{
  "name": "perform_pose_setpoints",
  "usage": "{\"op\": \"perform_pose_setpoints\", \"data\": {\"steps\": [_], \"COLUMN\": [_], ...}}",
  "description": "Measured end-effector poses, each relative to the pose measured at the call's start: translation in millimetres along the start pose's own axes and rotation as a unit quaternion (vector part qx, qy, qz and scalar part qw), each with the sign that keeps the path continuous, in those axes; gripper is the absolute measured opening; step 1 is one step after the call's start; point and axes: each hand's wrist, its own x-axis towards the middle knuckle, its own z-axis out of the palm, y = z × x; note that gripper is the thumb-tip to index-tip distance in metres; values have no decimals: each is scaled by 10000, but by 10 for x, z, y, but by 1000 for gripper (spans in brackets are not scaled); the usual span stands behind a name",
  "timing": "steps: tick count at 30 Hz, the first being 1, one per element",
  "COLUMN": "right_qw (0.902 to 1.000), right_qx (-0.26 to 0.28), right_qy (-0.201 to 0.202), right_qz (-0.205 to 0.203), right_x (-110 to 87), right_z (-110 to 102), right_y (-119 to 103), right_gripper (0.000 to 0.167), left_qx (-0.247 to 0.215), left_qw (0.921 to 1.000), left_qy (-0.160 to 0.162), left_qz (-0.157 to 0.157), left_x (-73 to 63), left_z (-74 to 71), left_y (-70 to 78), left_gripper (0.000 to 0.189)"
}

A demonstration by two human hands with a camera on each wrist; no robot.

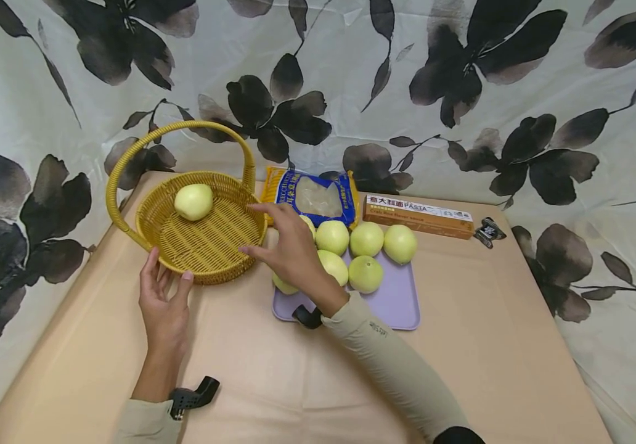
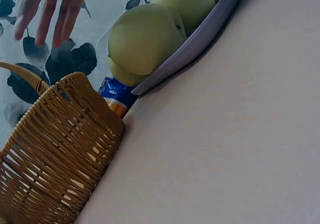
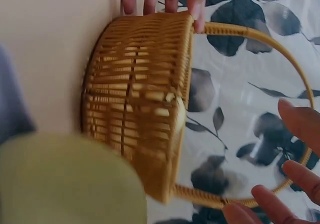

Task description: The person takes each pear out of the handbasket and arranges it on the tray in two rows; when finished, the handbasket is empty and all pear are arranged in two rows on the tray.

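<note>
A yellow woven basket (image 1: 207,259) with a tall hoop handle stands at the left of the table, one round pale green fruit (image 1: 193,202) inside it. My left hand (image 1: 165,302) touches the near left side of the basket with fairly straight fingers, some of them against the wicker in the right wrist view. Over the basket's right rim hovers my right hand (image 1: 296,250), thumb and fingers spread apart with nothing between them. Beneath and beside that hand, several more pale green fruits (image 1: 366,274) sit on a lilac tray (image 1: 401,317); the hand and forearm hide part of them.
Behind the tray lies a blue and yellow pasta bag (image 1: 318,200). To its right are a brown and white pasta box (image 1: 418,216) and a small black wrapped item (image 1: 489,232). A floral curtain (image 1: 351,92) hangs along the table's back edge.
</note>
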Motion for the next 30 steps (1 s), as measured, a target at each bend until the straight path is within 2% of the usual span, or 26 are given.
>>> {"op": "perform_pose_setpoints", "data": {"steps": [10, 21, 30], "right_qw": [9992, 9944, 9889], "right_qx": [-147, -797, -1160], "right_qy": [-152, -689, -914], "right_qz": [-336, 13, 135], "right_x": [440, 868, 1060], "right_z": [606, 1069, 1314], "right_y": [-59, -83, -44], "right_gripper": [70, 77, 80], "left_qx": [-34, 14, -152], "left_qw": [10000, 10000, 9997], "left_qy": [-14, 43, 80], "left_qz": [59, 61, 184], "left_x": [-11, -17, -29], "left_z": [-21, -9, -5], "left_y": [-2, 16, 23], "left_gripper": [81, 81, 81]}}
